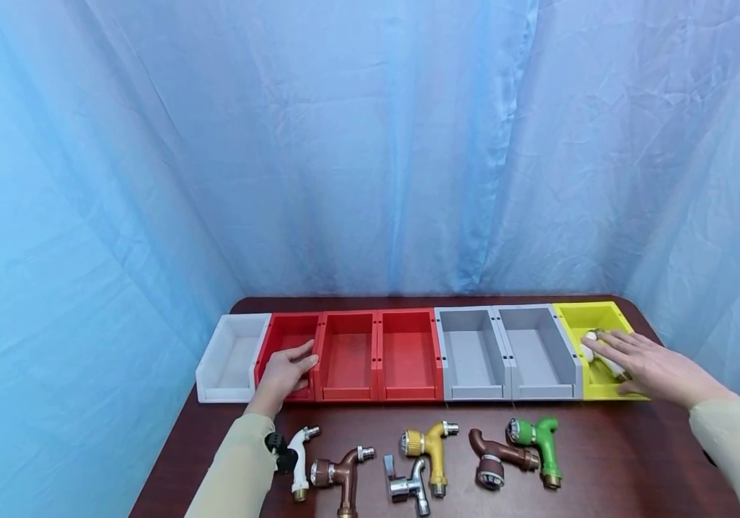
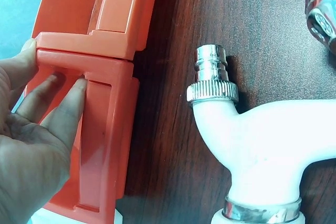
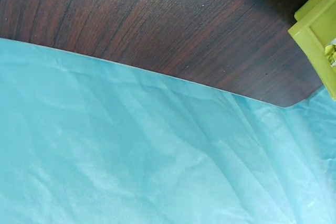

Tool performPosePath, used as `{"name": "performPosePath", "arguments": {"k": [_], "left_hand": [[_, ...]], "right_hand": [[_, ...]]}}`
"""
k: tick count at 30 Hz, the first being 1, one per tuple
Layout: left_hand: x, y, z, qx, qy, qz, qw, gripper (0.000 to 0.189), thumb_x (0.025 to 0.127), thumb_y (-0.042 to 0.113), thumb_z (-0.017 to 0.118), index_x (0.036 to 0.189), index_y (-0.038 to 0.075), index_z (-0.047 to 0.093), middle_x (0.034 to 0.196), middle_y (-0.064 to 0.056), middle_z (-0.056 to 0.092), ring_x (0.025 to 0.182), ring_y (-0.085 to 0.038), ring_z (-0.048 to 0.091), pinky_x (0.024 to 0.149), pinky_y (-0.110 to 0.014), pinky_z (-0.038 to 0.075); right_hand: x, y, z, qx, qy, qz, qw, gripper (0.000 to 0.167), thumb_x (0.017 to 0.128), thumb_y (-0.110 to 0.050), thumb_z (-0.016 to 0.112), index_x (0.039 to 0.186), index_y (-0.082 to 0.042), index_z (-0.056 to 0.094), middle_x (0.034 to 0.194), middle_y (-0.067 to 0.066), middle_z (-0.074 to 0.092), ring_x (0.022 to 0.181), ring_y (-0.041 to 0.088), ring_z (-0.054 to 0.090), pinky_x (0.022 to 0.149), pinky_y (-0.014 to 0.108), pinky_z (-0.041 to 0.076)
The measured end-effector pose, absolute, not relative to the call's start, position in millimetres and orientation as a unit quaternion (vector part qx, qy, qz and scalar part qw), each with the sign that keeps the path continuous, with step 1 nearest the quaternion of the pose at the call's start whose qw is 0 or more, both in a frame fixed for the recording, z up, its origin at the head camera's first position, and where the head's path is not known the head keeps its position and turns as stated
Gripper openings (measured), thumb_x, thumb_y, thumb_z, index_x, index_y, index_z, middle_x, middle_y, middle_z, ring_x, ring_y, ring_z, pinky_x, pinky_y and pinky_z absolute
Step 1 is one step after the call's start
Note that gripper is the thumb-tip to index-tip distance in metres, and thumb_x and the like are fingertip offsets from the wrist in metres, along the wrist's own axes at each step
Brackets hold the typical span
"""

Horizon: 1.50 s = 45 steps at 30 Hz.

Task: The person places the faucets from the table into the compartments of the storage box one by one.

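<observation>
"What's closest on the table (image 1: 610, 460)?"

"A row of taps, between the bins and the near side: a silver tap (image 1: 402, 489) and a brown tap (image 1: 347, 478), then, a bit further off, a black-handled tap (image 1: 299, 462) toward the left edge, a yellow tap (image 1: 435, 455), a second brown tap (image 1: 506, 452) and a green tap (image 1: 546, 449) toward the right."

"And the left hand (image 1: 284, 372)?"

"Past the taps, inside the leftmost red bin (image 1: 289, 325). Its fingers are nearly straight, tips against the wall on the right; I can't see anything lifted in it."

"The right hand (image 1: 664, 368)?"

"Spread, fingers extended over a white tap (image 1: 612, 367) that lies in the yellow bin (image 1: 587, 312), by the table's far right corner. How firmly it touches, I can't tell; the right wrist view misses the hand."

"Behind that?"

"The far edge, then blue curtains (image 1: 357, 180)."
</observation>
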<state>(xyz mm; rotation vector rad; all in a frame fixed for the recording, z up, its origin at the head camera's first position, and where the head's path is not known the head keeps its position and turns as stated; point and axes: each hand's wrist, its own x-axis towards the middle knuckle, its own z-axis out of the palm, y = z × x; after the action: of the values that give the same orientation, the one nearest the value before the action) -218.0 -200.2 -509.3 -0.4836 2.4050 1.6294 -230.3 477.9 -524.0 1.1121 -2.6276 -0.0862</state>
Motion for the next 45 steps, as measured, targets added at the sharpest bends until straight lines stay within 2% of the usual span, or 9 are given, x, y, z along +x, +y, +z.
{"name": "performPosePath", "arguments": {"k": [2, 5, 16, 24, 28, 31, 36, 43, 45], "left_hand": [[-218.2, -200.3, -509.0, -0.162, 0.812, 0.552, 0.098, 0.060, 0.097, 0.028, 0.072, 0.153, 0.024, 0.050, 0.152, -0.018, 0.048, 0.131, -0.042, 0.051, 0.092, -0.045, 0.059], [-218.2, -200.6, -509.2, -0.161, 0.811, 0.554, 0.097, 0.060, 0.097, 0.028, 0.072, 0.153, 0.024, 0.050, 0.152, -0.018, 0.048, 0.130, -0.042, 0.052, 0.092, -0.045, 0.059], [-219.1, -201.3, -510.3, -0.162, 0.809, 0.556, 0.100, 0.060, 0.097, 0.028, 0.072, 0.153, 0.024, 0.050, 0.153, -0.019, 0.048, 0.131, -0.042, 0.052, 0.092, -0.045, 0.059], [-218.4, -201.7, -509.8, -0.161, 0.808, 0.557, 0.101, 0.061, 0.097, 0.028, 0.072, 0.153, 0.024, 0.049, 0.153, -0.019, 0.047, 0.132, -0.042, 0.051, 0.093, -0.046, 0.059], [-218.3, -201.6, -510.1, -0.161, 0.807, 0.558, 0.102, 0.061, 0.097, 0.028, 0.072, 0.154, 0.024, 0.048, 0.153, -0.019, 0.046, 0.132, -0.043, 0.051, 0.094, -0.046, 0.058], [-218.4, -201.3, -510.1, -0.160, 0.807, 0.560, 0.102, 0.062, 0.097, 0.027, 0.071, 0.154, 0.023, 0.048, 0.153, -0.019, 0.046, 0.132, -0.043, 0.051, 0.094, -0.047, 0.058], [-218.6, -201.3, -510.0, -0.160, 0.805, 0.562, 0.103, 0.061, 0.097, 0.027, 0.071, 0.154, 0.023, 0.048, 0.152, -0.019, 0.047, 0.131, -0.043, 0.052, 0.093, -0.046, 0.058], [-218.7, -202.5, -510.8, -0.159, 0.804, 0.563, 0.104, 0.062, 0.097, 0.027, 0.072, 0.154, 0.024, 0.048, 0.152, -0.019, 0.047, 0.131, -0.043, 0.051, 0.093, -0.046, 0.058], [-218.5, -203.0, -511.4, -0.158, 0.805, 0.563, 0.105, 0.061, 0.097, 0.027, 0.071, 0.154, 0.024, 0.048, 0.153, -0.019, 0.046, 0.131, -0.043, 0.051, 0.094, -0.046, 0.058]], "right_hand": [[-231.9, 478.0, -524.4, 0.398, -0.905, -0.013, 0.153, 0.108, 0.059, -0.034, 0.096, 0.154, -0.014, 0.047, 0.139, 0.019, 0.062, 0.154, 0.008, 0.017, 0.121, 0.015, 0.000], [-232.2, 475.4, -522.5, 0.409, -0.897, 0.001, 0.165, 0.105, 0.061, -0.034, 0.095, 0.152, -0.012, 0.049, 0.136, 0.020, 0.062, 0.150, -0.006, 0.002, 0.123, 0.018, -0.003], [-217.2, 463.7, -513.9, 0.377, -0.913, 0.015, 0.152, 0.101, 0.070, -0.037, 0.092, 0.156, -0.016, 0.044, 0.154, 0.013, 0.049, 0.152, -0.002, -0.004, 0.124, 0.022, -0.007], [-210.3, 451.4, -508.7, 0.358, -0.922, 0.009, 0.145, 0.100, 0.074, -0.038, 0.089, 0.158, -0.017, 0.039, 0.150, 0.020, 0.051, 0.156, 0.007, -0.002, 0.126, 0.030, -0.007], [-205.1, 441.6, -505.8, 0.337, -0.931, 0.009, 0.138, 0.097, 0.079, -0.039, 0.087, 0.159, -0.019, 0.037, 0.148, 0.023, 0.051, 0.157, 0.030, 0.016, 0.128, 0.041, -0.005], [-201.3, 433.6, -503.2, 0.325, -0.937, 0.014, 0.128, 0.096, 0.081, -0.041, 0.085, 0.160, -0.021, 0.035, 0.149, 0.023, 0.050, 0.152, 0.039, 0.026, 0.128, 0.045, -0.006], [-197.1, 422.7, -500.3, 0.325, -0.937, 0.018, 0.123, 0.095, 0.083, -0.045, 0.083, 0.161, -0.022, 0.034, 0.154, 0.023, 0.046, 0.154, 0.038, 0.023, 0.127, 0.043, -0.009], [-193.0, 408.3, -499.1, 0.354, -0.925, 0.004, 0.135, 0.097, 0.080, -0.051, 0.082, 0.160, -0.020, 0.037, 0.165, 0.013, 0.032, 0.150, 0.040, 0.032, 0.126, 0.036, -0.010], [-191.4, 404.7, -498.7, 0.359, -0.924, 0.003, 0.133, 0.097, 0.080, -0.052, 0.082, 0.160, -0.020, 0.037, 0.167, 0.010, 0.027, 0.154, 0.037, 0.024, 0.126, 0.036, -0.011]]}}
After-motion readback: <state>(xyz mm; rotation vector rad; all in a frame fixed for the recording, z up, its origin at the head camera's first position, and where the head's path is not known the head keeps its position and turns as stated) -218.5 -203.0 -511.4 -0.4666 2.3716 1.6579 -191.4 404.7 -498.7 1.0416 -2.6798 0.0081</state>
